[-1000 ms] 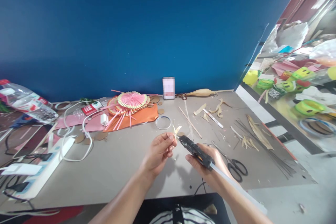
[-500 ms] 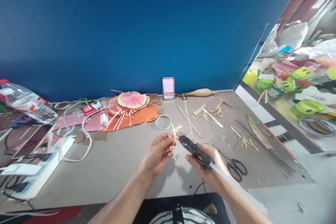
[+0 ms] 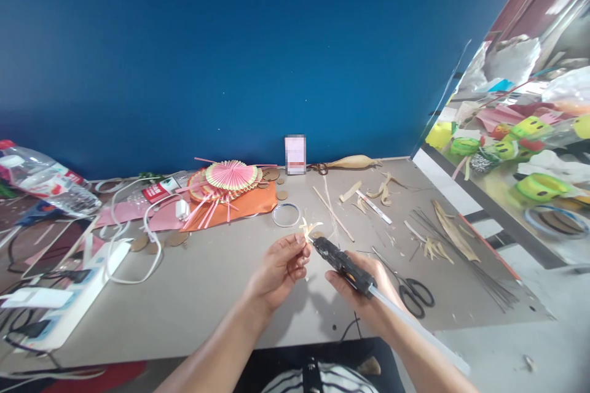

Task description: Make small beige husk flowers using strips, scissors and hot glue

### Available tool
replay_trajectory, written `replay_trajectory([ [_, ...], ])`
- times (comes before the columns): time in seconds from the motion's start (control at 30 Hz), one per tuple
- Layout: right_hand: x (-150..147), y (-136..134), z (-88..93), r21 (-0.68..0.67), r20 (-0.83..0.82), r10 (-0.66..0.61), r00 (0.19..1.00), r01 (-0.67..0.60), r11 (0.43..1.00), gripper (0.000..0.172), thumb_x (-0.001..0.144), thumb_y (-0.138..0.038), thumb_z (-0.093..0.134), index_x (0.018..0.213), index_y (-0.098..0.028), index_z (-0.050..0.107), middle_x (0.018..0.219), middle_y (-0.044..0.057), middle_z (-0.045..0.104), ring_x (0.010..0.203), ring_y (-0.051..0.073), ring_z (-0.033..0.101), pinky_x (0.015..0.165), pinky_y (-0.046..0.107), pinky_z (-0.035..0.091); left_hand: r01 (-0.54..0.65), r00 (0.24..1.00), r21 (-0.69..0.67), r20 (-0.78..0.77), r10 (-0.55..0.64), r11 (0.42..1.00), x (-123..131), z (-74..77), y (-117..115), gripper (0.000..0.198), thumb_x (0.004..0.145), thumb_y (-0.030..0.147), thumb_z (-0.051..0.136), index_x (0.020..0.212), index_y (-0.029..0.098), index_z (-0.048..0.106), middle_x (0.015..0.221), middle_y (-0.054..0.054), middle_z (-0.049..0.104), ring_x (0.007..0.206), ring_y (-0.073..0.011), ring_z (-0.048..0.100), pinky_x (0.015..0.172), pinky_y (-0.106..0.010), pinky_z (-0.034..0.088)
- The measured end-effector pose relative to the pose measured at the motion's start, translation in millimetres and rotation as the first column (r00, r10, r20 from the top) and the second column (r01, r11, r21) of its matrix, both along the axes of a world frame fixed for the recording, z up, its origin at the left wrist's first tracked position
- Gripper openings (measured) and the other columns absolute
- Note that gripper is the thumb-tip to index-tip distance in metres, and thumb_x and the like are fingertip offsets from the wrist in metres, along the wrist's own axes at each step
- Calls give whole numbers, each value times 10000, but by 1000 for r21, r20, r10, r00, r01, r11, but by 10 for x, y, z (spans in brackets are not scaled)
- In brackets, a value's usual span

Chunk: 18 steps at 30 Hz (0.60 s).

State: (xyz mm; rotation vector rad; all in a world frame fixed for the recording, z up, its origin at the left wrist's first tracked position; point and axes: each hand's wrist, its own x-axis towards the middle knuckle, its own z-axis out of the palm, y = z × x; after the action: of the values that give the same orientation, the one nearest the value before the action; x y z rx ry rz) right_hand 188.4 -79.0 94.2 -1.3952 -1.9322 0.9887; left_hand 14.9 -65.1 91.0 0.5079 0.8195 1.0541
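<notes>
Between the thumb and fingers of my left hand (image 3: 282, 267) is a small pale flower (image 3: 308, 228) with thin pointed petals, apparently of dried husk. My right hand (image 3: 364, 285) is wrapped round a black hot glue gun (image 3: 342, 264), a long translucent glue stick (image 3: 417, 331) running out of its back end. The gun's nozzle points left and is at the base of the flower; whether it touches cannot be made out. Right of my right hand lie black-handled scissors (image 3: 412, 295). A roll of clear tape (image 3: 286, 215) rests just beyond my left hand.
Left on the table are a power strip (image 3: 80, 295) with cables, a plastic bottle (image 3: 50, 181) and pink folded-paper fans (image 3: 233, 179). To the right lie dried husk strips (image 3: 454, 230), thin wires (image 3: 483, 279) and a white pen (image 3: 375, 209). A blue wall (image 3: 295, 55) stands behind.
Both hands stay almost still. The flower has turned very slightly in my left fingers, with the glue gun's nozzle still beside it.
</notes>
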Motion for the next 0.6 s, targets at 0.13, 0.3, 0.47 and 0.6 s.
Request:
replay_trajectory([
  [0.13, -1, -6, 12, -3, -9, -4, 1000, 4, 1000, 294, 749, -403, 513, 601, -195, 367, 511, -56, 360, 455, 78, 312, 424, 187, 264, -5, 1000, 0, -8, 5, 1000, -1, 6, -2, 207, 690, 255, 659, 623, 121, 516, 572, 31, 473, 456, -22, 366, 404, -136, 279],
  [0.3, 5, -6, -24, 22, -31, 23, 999, -22, 1000, 308, 761, -440, 498, 615, -191, 392, 513, -53, 390, 452, 82, 343, 432, 195, 287, -16, 1000, -20, -8, 16, 1000, -10, -20, -1, 180, 678, 232, 666, 643, 128, 523, 581, 27, 475, 465, -26, 380, 409, -135, 291],
  [0.47, 64, -10, -59, 72, -110, -91, 990, 99, 992, 240, 747, -418, 506, 717, -185, 456, 569, -35, 456, 489, 103, 425, 474, 211, 357, -73, 997, -6, 22, 73, 997, -84, -28, 29, 145, 700, 203, 648, 687, 127, 525, 596, 28, 465, 469, -24, 376, 399, -120, 297],
  [0.6, 151, -1, -92, 165, 9, -163, 987, 159, 973, 218, 721, -277, 501, 907, -200, 418, 677, -22, 465, 541, 125, 457, 520, 244, 404, -146, 989, 2, 31, 146, 989, -186, -51, 64, 148, 690, 204, 656, 684, 128, 530, 604, 29, 473, 485, -32, 400, 398, -119, 318],
])
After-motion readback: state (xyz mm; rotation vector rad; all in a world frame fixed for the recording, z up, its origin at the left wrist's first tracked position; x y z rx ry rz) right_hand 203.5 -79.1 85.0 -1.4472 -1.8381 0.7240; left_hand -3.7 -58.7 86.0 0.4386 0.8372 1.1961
